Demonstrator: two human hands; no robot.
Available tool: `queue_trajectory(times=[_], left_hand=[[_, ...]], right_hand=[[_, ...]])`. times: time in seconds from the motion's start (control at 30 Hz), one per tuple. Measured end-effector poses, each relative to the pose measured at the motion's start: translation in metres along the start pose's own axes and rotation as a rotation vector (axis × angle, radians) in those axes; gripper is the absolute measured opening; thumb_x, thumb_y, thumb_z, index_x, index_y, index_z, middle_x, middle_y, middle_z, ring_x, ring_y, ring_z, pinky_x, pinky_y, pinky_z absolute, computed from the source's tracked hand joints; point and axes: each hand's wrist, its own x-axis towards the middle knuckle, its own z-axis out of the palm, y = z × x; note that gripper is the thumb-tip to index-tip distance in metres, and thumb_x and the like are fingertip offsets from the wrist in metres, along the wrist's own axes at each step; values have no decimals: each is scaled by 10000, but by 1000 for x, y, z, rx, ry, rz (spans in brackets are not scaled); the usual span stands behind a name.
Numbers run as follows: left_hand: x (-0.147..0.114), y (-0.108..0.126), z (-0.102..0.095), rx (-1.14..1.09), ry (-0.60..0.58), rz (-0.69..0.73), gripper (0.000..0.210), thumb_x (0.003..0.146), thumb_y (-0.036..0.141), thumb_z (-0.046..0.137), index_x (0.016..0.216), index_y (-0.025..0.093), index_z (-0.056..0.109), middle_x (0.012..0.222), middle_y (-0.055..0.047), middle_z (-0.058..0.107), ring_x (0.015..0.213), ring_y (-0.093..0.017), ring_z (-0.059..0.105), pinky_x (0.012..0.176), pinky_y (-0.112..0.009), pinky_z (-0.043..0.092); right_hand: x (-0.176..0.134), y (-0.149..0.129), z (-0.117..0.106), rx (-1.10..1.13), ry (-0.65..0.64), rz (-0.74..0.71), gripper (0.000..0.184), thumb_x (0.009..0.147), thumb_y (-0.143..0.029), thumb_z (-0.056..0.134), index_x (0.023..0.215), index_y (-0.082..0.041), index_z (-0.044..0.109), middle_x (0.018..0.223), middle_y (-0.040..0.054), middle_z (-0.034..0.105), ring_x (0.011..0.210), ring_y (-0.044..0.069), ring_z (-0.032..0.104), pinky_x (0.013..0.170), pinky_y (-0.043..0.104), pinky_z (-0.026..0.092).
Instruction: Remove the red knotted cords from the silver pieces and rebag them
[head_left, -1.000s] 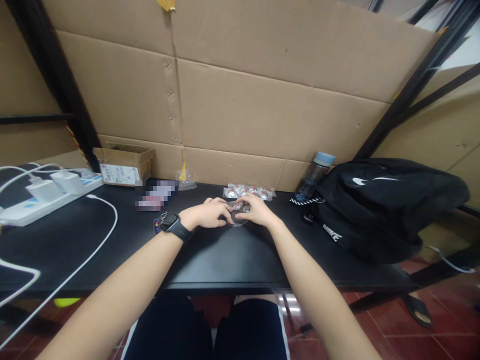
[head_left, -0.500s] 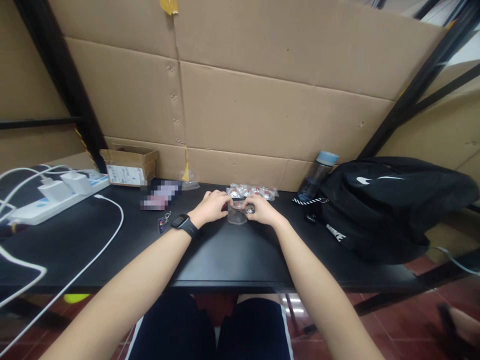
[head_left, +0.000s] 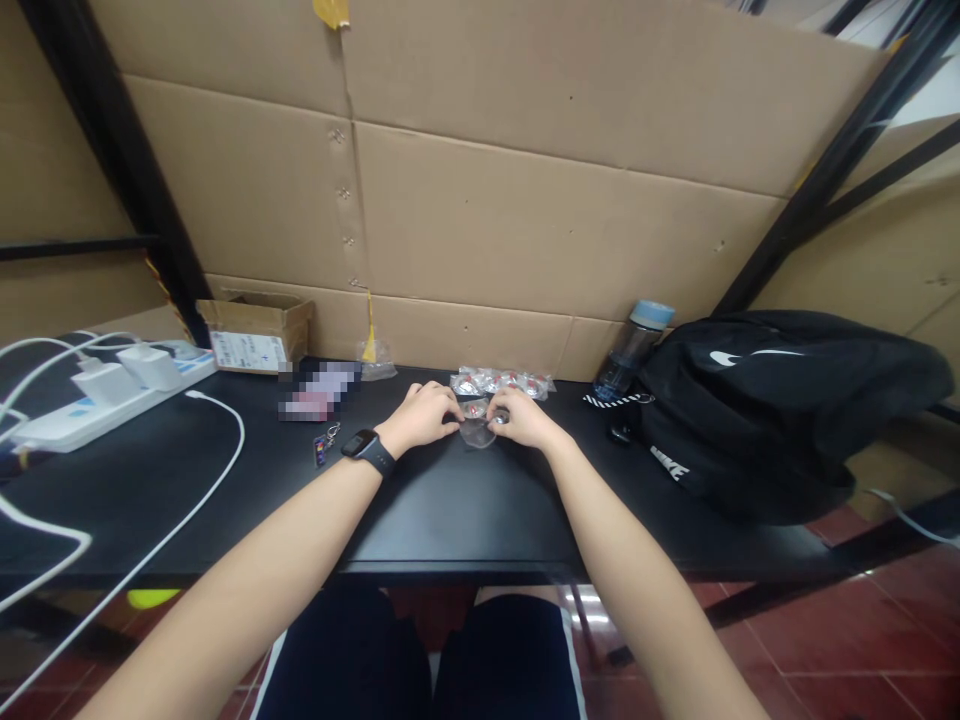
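Between my two hands a small clear plastic bag (head_left: pixel 478 436) sits just above or on the black table; I cannot tell if it touches. A shiny piece with a red spot (head_left: pixel 473 409) shows at the bag's upper part. My left hand (head_left: pixel 429 413), below a wrist with a black watch, has its fingers curled, with the tips closed at the bag's left edge. My right hand (head_left: pixel 521 416) pinches at the right side, where a small shiny round piece (head_left: pixel 500 416) shows between thumb and forefinger. Behind lies a row of several bagged shiny pieces with red spots (head_left: pixel 506 382).
A keychain (head_left: pixel 324 446) and a blurred-out packet (head_left: pixel 319 390) lie to the left, near an open carton (head_left: pixel 259 335). Further left is a power strip (head_left: pixel 112 400) with white cables. On the right stand a bottle (head_left: pixel 634 350) and a black backpack (head_left: pixel 772 420). Cardboard walls the back.
The red spot by my left fingertips no longer shows there. The shiny red-spotted piece shows more plainly at the bag's top. My left fingers have shifted slightly right; my right hand stays nearly still.
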Motion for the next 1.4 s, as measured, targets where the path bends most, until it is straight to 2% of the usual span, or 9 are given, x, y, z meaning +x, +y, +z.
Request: queue_trajectory(times=[0.23, 0.53, 0.87, 1.13, 1.4], left_hand=[[1, -1, -2, -13, 6, -14, 102, 845, 311, 681, 853, 293, 781, 1137, -32, 709, 1161, -272, 521, 974, -434, 319], [0, 3, -6, -29, 23, -1, 87, 835, 287, 680, 822, 278, 765, 1158, -28, 706, 1172, -270, 504, 975, -430, 314], [-1, -3, -9, -41, 31, -30, 98, 813, 285, 673, 774, 277, 763, 1140, -28, 709, 1172, -278, 493, 977, -441, 311], [1, -2, -3, -85, 72, -171, 167, 813, 366, 642, 769, 260, 763, 1176, -45, 704, 1169, -313, 488, 959, -487, 341], [2, 0, -1, -71, 131, -296, 197, 842, 408, 634, 775, 253, 737, 1084, -52, 713, 1129, -319, 515, 979, -503, 333]], right_hand=[[0, 0, -3, 19, -21, -19, 125, 733, -77, 734, 758, -198, 752, 858, 27, 699, 888, 191, 625, 891, 306, 457], [-1, -3, -5, 18, -9, 9, 145, 735, -66, 731, 759, -207, 760, 874, 24, 705, 911, 188, 624, 902, 305, 457], [-1, 1, -7, 40, -6, -7, 99, 759, -106, 742, 763, -205, 752, 906, 29, 704, 920, 187, 626, 908, 311, 458], [0, 3, -3, 40, 25, 37, 42, 796, -175, 735, 757, -192, 738, 894, 39, 713, 922, 191, 635, 906, 317, 462], [2, 4, 3, 26, 41, 110, 148, 845, -192, 690, 704, -181, 733, 915, 57, 711, 925, 192, 635, 925, 309, 451]])
